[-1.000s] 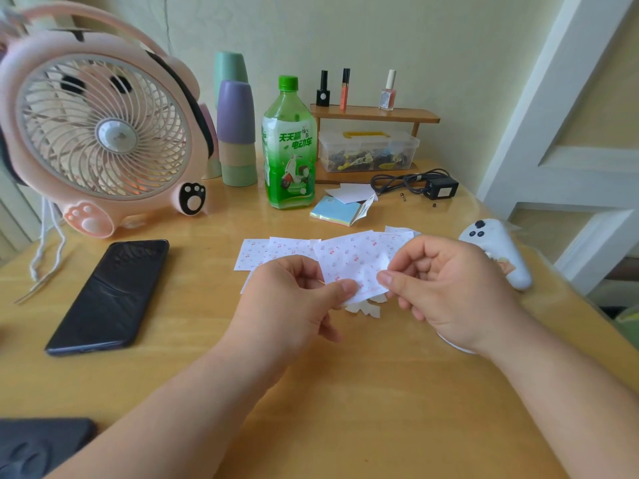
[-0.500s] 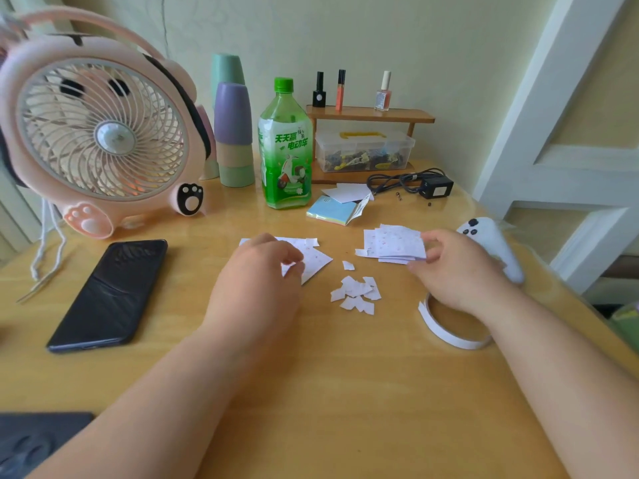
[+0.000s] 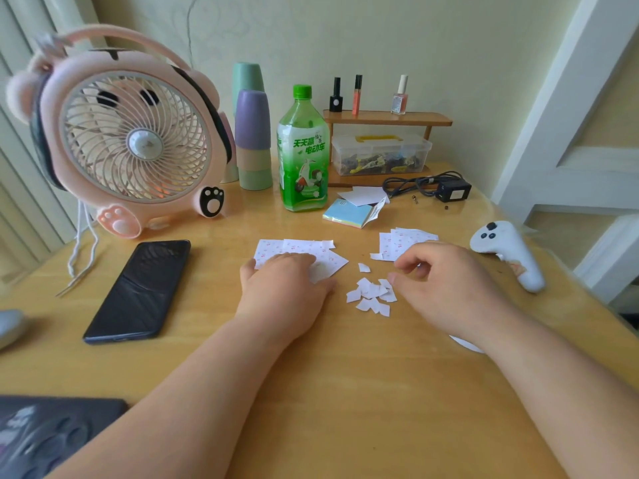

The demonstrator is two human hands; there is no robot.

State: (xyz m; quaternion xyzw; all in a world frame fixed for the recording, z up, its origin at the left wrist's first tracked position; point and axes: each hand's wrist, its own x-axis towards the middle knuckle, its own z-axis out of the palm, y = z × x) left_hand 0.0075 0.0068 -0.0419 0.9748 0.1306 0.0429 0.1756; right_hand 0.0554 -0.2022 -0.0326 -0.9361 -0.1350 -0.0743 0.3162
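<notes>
Neither hand pinches anything. The left hand [image 3: 283, 288] lies palm down, fingers pressing the patterned paper sheets [image 3: 297, 247] to the table [image 3: 345, 392]. The right hand [image 3: 446, 288], loosely curled, hovers beside the smaller paper stack [image 3: 404, 238], above the torn scraps [image 3: 371, 295].

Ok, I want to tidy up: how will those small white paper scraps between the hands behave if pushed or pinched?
The small white paper scraps look thin and light, so a push would likely scatter them. They lie flat on the smooth wooden table, so pinching one up may be fiddly. The pink desk fan could blow them about.
</notes>
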